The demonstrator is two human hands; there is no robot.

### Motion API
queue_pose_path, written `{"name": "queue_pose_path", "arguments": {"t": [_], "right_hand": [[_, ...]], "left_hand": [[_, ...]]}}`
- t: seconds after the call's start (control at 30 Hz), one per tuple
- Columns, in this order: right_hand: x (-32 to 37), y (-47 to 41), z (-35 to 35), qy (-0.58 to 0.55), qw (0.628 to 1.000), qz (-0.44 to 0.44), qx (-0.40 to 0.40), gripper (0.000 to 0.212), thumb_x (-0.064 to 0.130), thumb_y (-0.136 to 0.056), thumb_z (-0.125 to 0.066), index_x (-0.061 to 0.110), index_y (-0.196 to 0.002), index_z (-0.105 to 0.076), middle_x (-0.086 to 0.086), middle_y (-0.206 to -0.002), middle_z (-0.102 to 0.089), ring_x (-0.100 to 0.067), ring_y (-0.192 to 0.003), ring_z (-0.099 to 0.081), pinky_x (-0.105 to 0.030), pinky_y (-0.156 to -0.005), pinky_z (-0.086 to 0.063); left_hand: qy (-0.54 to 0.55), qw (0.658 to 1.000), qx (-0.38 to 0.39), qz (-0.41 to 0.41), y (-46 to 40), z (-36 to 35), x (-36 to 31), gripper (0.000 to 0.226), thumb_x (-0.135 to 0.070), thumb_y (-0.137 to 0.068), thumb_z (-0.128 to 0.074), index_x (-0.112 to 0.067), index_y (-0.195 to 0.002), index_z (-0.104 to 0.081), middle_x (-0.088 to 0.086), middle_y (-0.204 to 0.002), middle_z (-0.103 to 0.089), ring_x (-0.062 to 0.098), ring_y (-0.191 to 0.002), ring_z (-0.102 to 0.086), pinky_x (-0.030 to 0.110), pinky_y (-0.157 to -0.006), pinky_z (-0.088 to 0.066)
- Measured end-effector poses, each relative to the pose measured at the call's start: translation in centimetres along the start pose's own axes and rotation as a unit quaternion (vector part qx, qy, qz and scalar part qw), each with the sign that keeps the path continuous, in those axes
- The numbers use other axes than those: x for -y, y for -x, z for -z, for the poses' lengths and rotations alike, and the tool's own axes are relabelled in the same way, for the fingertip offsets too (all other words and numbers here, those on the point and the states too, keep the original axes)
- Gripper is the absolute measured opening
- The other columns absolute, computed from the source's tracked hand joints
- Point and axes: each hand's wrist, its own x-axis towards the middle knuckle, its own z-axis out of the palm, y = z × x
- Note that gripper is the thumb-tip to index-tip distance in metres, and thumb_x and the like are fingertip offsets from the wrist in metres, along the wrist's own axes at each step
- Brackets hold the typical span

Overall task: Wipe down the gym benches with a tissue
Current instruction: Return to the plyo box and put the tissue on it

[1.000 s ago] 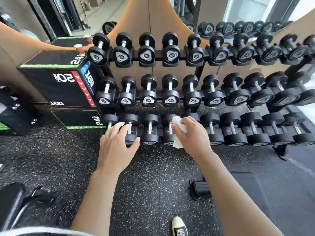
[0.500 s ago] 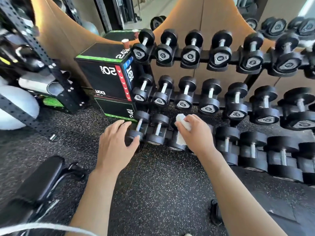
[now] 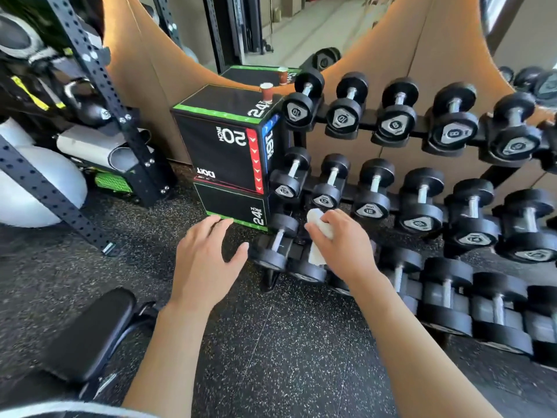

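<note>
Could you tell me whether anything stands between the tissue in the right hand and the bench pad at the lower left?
Nothing visible blocks that path. The right hand grips the tissue at the bottom row of dumbbells; the bench pad lies lower left across bare floor. Only the open left hand hovers between.

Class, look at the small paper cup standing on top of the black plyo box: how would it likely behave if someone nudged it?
The small brown paper cup looks light and narrow-based, so it would probably tip or slide easily. It stands near the edge of the black plyo box, so a nudge might send it off. Whether it holds liquid cannot be seen.
</note>
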Motion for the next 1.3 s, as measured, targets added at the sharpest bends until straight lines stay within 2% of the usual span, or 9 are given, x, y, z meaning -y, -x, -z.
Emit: {"name": "queue_pose_path", "arguments": {"t": [0.13,0.27,0.47,0.57,0.83,0.93,1.03,1.17,1.3], "right_hand": [[6.2,-2.5,-5.1,-0.004,1.000,0.010,0.009,0.036,0.052,-0.096,-0.059,0.021,-0.080,-0.050,0.007,-0.078,-0.049,-0.005,-0.064,-0.048,-0.024,-0.053,-0.030],[11.3,-3.9,-9.1,-0.005,0.999,0.019,0.027,0.032,0.050,-0.096,-0.062,0.023,-0.083,-0.051,0.008,-0.081,-0.050,-0.011,-0.067,-0.049,-0.032,-0.057,-0.033],[16.1,-6.7,-12.5,0.009,0.998,0.031,0.060,0.032,0.047,-0.097,-0.063,0.019,-0.086,-0.054,0.005,-0.083,-0.053,-0.018,-0.071,-0.053,-0.036,-0.062,-0.040],[17.3,-8.3,-14.2,0.001,0.997,0.041,0.062,0.031,0.046,-0.096,-0.064,0.020,-0.084,-0.053,0.006,-0.082,-0.053,-0.017,-0.072,-0.052,-0.035,-0.062,-0.037],[16.1,-14.9,-17.9,-0.029,0.997,0.026,0.061,0.030,0.049,-0.094,-0.063,0.023,-0.081,-0.054,0.009,-0.081,-0.053,-0.008,-0.073,-0.054,-0.030,-0.060,-0.038],[15.0,-19.5,-19.2,-0.038,0.997,0.035,0.057,0.032,0.050,-0.095,-0.063,0.022,-0.082,-0.056,0.008,-0.084,-0.055,-0.012,-0.071,-0.053,-0.034,-0.062,-0.042],[13.4,-24.7,-20.1,-0.040,0.997,0.041,0.054,0.032,0.051,-0.095,-0.063,0.022,-0.083,-0.056,0.007,-0.085,-0.055,-0.012,-0.071,-0.051,-0.035,-0.061,-0.037],[10.8,-31.3,-20.3,-0.052,0.997,0.032,0.055,0.031,0.052,-0.096,-0.062,0.022,-0.089,-0.059,0.010,-0.089,-0.057,-0.013,-0.075,-0.054,-0.035,-0.064,-0.042],[9.2,-37.0,-20.3,-0.061,0.996,0.027,0.061,0.031,0.049,-0.096,-0.062,0.018,-0.091,-0.061,0.010,-0.091,-0.057,-0.017,-0.078,-0.054,-0.035,-0.065,-0.039]], "left_hand": [[0.002,1.000,0.001,0.006,-3.0,1.8,7.2,0.058,-0.053,-0.099,-0.057,-0.021,-0.148,-0.056,-0.002,-0.155,-0.048,0.021,-0.142,-0.043,0.048,-0.117,-0.040],[0.015,1.000,0.001,0.012,-5.3,3.1,12.7,0.058,-0.054,-0.100,-0.056,-0.022,-0.148,-0.055,-0.002,-0.154,-0.048,0.020,-0.143,-0.042,0.047,-0.117,-0.039],[0.036,0.998,-0.001,0.047,-7.0,3.9,18.5,0.060,-0.056,-0.100,-0.054,-0.023,-0.150,-0.053,-0.003,-0.156,-0.046,0.019,-0.145,-0.040,0.047,-0.118,-0.038],[0.043,0.997,0.004,0.063,-8.2,3.7,20.2,0.060,-0.056,-0.100,-0.054,-0.022,-0.150,-0.053,-0.002,-0.157,-0.046,0.020,-0.145,-0.040,0.048,-0.119,-0.038],[0.035,0.997,0.011,0.075,-14.1,1.9,21.8,0.060,-0.056,-0.100,-0.053,-0.023,-0.151,-0.052,-0.003,-0.158,-0.045,0.020,-0.146,-0.039,0.049,-0.119,-0.038],[0.031,0.997,0.000,0.077,-18.5,0.7,21.4,0.060,-0.056,-0.100,-0.054,-0.024,-0.151,-0.051,-0.003,-0.159,-0.044,0.018,-0.146,-0.037,0.048,-0.120,-0.038],[0.026,0.997,0.002,0.073,-23.6,-0.9,20.2,0.060,-0.055,-0.100,-0.054,-0.025,-0.151,-0.051,-0.004,-0.159,-0.044,0.018,-0.147,-0.037,0.048,-0.120,-0.037],[0.019,0.997,0.007,0.074,-29.9,-2.7,18.7,0.059,-0.055,-0.100,-0.054,-0.026,-0.151,-0.051,-0.005,-0.159,-0.043,0.015,-0.147,-0.035,0.046,-0.123,-0.034],[0.007,0.997,0.015,0.073,-35.0,-3.6,17.2,0.059,-0.055,-0.100,-0.054,-0.028,-0.153,-0.049,-0.007,-0.160,-0.041,0.014,-0.148,-0.033,0.045,-0.123,-0.034]]}}
